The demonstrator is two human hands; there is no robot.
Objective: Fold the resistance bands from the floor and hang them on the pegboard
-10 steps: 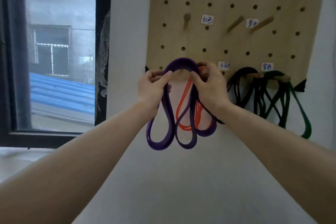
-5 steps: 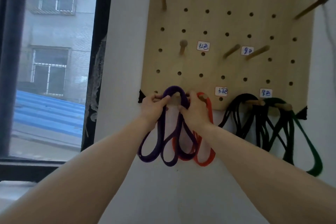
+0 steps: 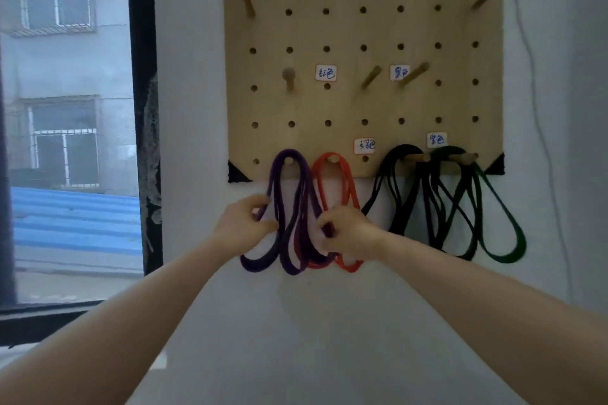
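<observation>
A folded purple band (image 3: pixel 289 207) hangs from the leftmost peg in the bottom row of the wooden pegboard (image 3: pixel 362 26). An orange band (image 3: pixel 340 181) hangs on the peg to its right, then a black band (image 3: pixel 399 194) and a green band (image 3: pixel 500 223). My left hand (image 3: pixel 241 223) pinches the purple loops on their left side. My right hand (image 3: pixel 348 230) pinches strands where the purple and orange loops overlap; which strands it holds is hidden by the fingers.
Several bare wooden pegs (image 3: pixel 289 77) stick out higher on the board, beside handwritten labels (image 3: pixel 325 72). A dark-framed window (image 3: pixel 65 128) fills the left side. A thin white cord (image 3: pixel 533 82) runs down the wall to the right of the board.
The purple band's top now rests on its peg. Both hands have slid down from the peg to the hanging loops. The view has tilted upward, showing more of the board.
</observation>
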